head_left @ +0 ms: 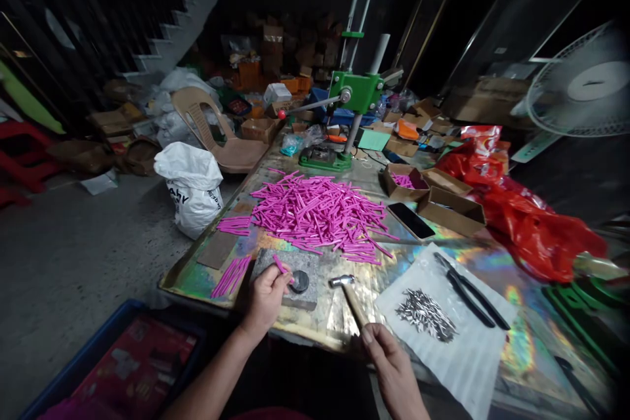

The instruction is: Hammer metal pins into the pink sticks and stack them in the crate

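Observation:
My left hand (266,295) is closed on a single pink stick (280,265), holding it over a grey block (288,275) beside a small dark round disc (300,281). My right hand (386,354) grips the wooden handle of a small hammer (344,289), whose metal head rests on the table just right of the block. A large heap of pink sticks (319,213) lies beyond the block. Two smaller bundles of pink sticks (231,275) lie to the left.
A white sheet (472,354) at right carries a pile of small metal pieces (426,314) and black pliers (472,298). A phone (410,220), cardboard boxes (450,210), red plastic bags (522,223) and a green lever press (344,111) stand further back. A fan (585,82) is far right.

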Demonstrator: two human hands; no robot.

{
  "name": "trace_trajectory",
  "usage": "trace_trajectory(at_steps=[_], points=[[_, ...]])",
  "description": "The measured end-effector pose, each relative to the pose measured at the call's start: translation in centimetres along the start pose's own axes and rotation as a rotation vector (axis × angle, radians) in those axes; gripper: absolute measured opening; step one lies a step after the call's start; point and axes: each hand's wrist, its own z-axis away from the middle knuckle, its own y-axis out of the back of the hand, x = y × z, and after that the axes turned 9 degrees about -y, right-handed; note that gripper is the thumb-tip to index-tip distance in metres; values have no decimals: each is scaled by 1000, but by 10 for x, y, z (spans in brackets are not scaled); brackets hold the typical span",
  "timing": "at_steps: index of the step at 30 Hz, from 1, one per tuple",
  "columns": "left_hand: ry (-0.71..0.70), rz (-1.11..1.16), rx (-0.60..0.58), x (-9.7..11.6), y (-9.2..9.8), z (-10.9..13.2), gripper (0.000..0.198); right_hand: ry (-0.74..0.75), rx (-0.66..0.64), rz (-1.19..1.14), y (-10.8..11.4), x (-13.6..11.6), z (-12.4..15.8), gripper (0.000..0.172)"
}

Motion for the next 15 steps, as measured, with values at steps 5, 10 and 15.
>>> trace_trajectory(at_steps=[5, 10, 15], points=[[-85, -180, -63, 1, 1, 1, 8, 38, 120, 339, 18, 10, -13, 30], [-182, -333, -153, 5, 4, -1, 10, 179, 170, 811, 24, 21, -30, 21], [-366, -433, -321, 13, 5, -6, 16, 158, 75, 945, 23, 19, -39, 13]])
